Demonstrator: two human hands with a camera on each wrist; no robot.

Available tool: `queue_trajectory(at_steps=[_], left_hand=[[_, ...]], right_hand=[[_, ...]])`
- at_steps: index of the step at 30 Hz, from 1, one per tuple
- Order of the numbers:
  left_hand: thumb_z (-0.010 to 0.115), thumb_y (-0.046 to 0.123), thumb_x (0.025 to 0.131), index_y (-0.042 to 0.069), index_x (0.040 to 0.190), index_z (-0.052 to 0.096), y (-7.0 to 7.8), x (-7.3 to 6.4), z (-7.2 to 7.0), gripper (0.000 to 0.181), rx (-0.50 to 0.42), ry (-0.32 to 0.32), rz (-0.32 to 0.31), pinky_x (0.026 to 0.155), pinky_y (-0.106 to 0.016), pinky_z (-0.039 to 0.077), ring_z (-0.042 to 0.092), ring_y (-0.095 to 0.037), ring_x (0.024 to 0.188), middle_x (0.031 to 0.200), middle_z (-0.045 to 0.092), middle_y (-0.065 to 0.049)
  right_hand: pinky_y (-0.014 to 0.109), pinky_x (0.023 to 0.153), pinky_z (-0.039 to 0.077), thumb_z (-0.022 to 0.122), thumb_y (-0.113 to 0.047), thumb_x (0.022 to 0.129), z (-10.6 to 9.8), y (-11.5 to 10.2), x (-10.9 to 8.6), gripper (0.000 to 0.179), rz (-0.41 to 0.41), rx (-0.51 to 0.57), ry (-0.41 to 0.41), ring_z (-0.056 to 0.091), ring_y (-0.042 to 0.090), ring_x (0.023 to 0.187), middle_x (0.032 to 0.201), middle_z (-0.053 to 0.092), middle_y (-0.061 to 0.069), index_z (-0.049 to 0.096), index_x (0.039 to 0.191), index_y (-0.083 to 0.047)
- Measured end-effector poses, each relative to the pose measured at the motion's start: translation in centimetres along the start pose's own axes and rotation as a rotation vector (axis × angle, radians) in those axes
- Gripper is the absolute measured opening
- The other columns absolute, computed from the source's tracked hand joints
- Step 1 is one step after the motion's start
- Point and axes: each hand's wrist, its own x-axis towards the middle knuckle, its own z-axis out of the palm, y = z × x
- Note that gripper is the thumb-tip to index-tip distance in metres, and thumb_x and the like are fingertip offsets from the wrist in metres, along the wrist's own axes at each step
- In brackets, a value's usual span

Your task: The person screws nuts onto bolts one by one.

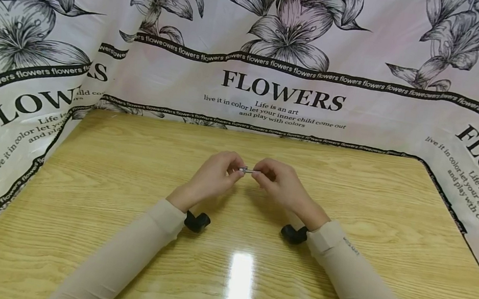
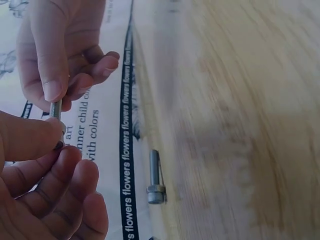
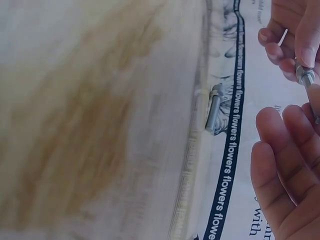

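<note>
Over the middle of the table [image 1: 114,244], my left hand [image 1: 215,172] and right hand [image 1: 284,183] meet at a small metal bolt [image 1: 249,171]. Left thumb and fingertips grip its thicker, collared end, seen in the right wrist view as a grey ring-like part [image 3: 303,74]. My right hand pinches the other end, the shaft, between thumb and fingertips; fine threads [image 2: 56,108] show there in the left wrist view. A second bolt [image 2: 156,172] lies on the table below the hands, its thick end to the left; the head view does not show it.
White cloth [image 1: 175,83] printed with flowers and words hangs behind the table and along both sides. Dark wrist-camera mounts [image 1: 198,222] sit under both wrists, low over the wood. Light glares [image 1: 239,289] on the glossy tabletop near the front.
</note>
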Motion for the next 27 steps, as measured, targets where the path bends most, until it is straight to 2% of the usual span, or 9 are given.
queue_trajectory(at_steps=[7, 17, 27], left_hand=[[0.063, 0.013, 0.093, 0.012, 0.097, 0.062, -0.3, 0.2, -0.5, 0.004, 0.061, -0.037, -0.050, 0.070, -0.029, 0.048, 0.055, -0.014, 0.081, 0.092, 0.060, 0.002], [0.064, 0.014, 0.092, 0.010, 0.095, 0.063, -1.2, 0.5, -0.9, 0.005, 0.158, -0.064, -0.035, 0.070, -0.031, 0.047, 0.056, -0.018, 0.084, 0.094, 0.059, -0.002], [0.065, 0.016, 0.092, 0.012, 0.094, 0.065, -2.0, 0.8, -1.1, 0.005, 0.219, -0.143, -0.057, 0.077, -0.033, 0.048, 0.056, -0.017, 0.090, 0.097, 0.060, -0.002]], right_hand=[[0.032, 0.060, 0.049, 0.061, -0.021, 0.095, 0.1, -0.1, 1.0, 0.008, 0.035, -0.044, -0.063, 0.055, 0.015, 0.068, 0.081, 0.064, 0.004, 0.065, 0.096, -0.014], [0.030, 0.061, 0.048, 0.064, -0.017, 0.093, 0.8, 0.4, 2.0, 0.004, 0.006, -0.076, -0.126, 0.054, 0.013, 0.069, 0.079, 0.062, -0.004, 0.065, 0.093, -0.013], [0.031, 0.064, 0.046, 0.066, -0.015, 0.092, 1.1, 0.7, 3.0, 0.005, -0.002, -0.159, -0.204, 0.053, 0.013, 0.070, 0.078, 0.062, -0.005, 0.067, 0.092, -0.010]])
